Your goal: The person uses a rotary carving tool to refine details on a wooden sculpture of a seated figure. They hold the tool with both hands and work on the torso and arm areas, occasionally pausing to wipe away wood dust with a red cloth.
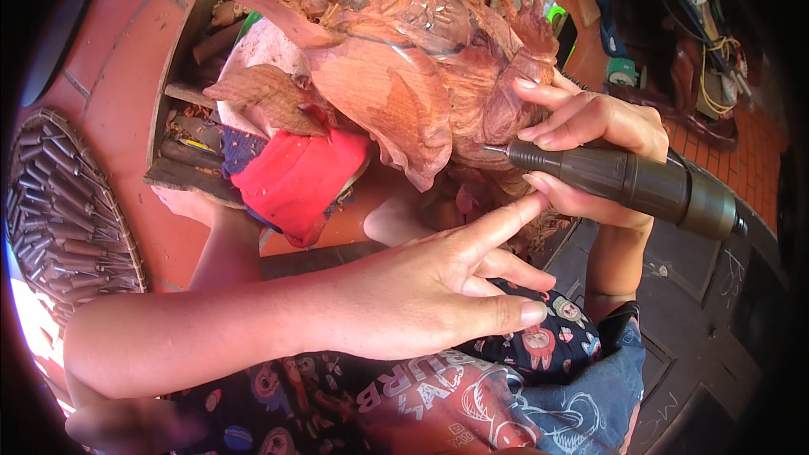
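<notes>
A reddish-brown wood carving (379, 101) with flowing folds and grain fills the upper middle. My right hand (602, 135) is closed around a dark rotary carving handpiece (624, 181), thumb below and fingers above. The handpiece's thin metal bit (495, 148) points left and meets the carving, or lies just in front of it; I cannot tell which. My left hand (438, 286) reaches across from the left, palm down and holding nothing. Its index finger stretches out to my right thumb, and the other fingers are apart.
A round basket of many chisels (72, 211) stands at the left. Behind the red cloth (299, 177) under the carving lies a wooden box (181, 139) with wood scraps. Cords and dark wooden furniture (704, 59) are at the upper right. Bare feet rest on the tiled floor.
</notes>
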Available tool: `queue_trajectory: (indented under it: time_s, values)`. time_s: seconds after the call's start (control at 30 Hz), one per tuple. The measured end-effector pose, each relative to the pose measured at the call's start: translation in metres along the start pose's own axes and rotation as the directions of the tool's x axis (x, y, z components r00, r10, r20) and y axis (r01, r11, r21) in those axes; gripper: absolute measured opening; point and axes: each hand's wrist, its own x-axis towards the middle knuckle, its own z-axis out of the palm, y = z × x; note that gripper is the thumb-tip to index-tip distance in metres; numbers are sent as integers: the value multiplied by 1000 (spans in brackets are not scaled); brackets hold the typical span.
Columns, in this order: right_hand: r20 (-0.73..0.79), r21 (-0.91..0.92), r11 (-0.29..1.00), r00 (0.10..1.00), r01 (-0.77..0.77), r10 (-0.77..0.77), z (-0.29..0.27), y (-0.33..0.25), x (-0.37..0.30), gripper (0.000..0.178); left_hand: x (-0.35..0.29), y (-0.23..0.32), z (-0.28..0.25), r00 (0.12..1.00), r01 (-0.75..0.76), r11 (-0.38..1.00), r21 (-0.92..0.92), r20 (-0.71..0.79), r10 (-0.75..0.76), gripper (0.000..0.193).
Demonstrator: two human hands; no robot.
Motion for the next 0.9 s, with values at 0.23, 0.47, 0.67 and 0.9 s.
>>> queue_trajectory:
  time_s: [0.23, 0.47, 0.67, 0.9]
  values:
    - [-111, -7, 1000, 994, 8, -9, 11, -1, 0, 21, -1, -1, -3, 997, -79, 997, -18, 13, 79, 89]
    - [-54, 13, 1000, 998, 23, -22, 5, 0, -1, 19, -2, 4, 0, 1000, 29, 1000, -7, -12, -29, 87]
    - [-168, 4, 997, 983, 78, -76, 17, 3, -6, 21, -2, 3, -2, 1000, -17, 998, -53, -16, 16, 88]
    - [-261, -26, 998, 963, 57, -62, 25, -2, -9, 22, -2, 3, -1, 1000, -14, 997, -81, -20, 12, 90]
